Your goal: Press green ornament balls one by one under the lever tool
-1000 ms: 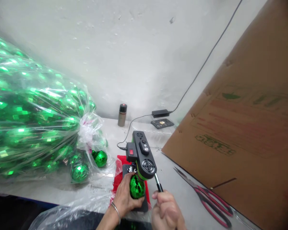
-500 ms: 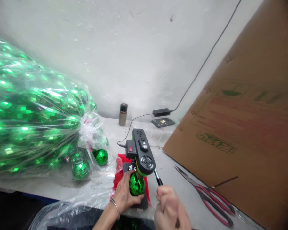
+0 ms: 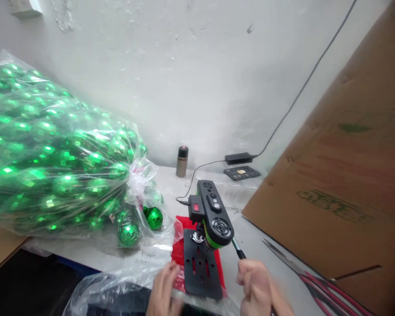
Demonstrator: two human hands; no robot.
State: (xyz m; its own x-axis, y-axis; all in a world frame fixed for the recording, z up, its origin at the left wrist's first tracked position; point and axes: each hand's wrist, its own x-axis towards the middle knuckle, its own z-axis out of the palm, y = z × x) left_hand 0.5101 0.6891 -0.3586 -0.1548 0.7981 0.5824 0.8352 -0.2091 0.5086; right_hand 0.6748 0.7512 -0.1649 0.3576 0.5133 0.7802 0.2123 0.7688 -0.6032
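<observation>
My right hand (image 3: 258, 285) is wrapped round the black grip of a lever (image 3: 238, 250) on the side of a small black and green tabletop machine (image 3: 215, 215). Below its head lies the slotted black base plate (image 3: 202, 276), bare, resting on red material (image 3: 179, 252). At the plate's near left corner is my left hand (image 3: 164, 289), blurred, with its fingers loosely extended and no object visible in it. Shiny green faceted balls (image 3: 155, 218) lie to the left, beside the knotted neck of a clear bag (image 3: 140, 180) full of them.
A cardboard box (image 3: 332, 175) leans on the right, with large red-handled scissors (image 3: 292, 265) in front. Along the wall are a small dark-capped bottle (image 3: 181, 162), a power adapter (image 3: 239, 158) with its cable and a flat black plate (image 3: 242, 173). Clear plastic (image 3: 95, 285) drapes over the front edge.
The green ball that my left hand held under the machine head is out of sight. That hand has drawn back towards me, while my right hand still grips the lever. The view has shifted left.
</observation>
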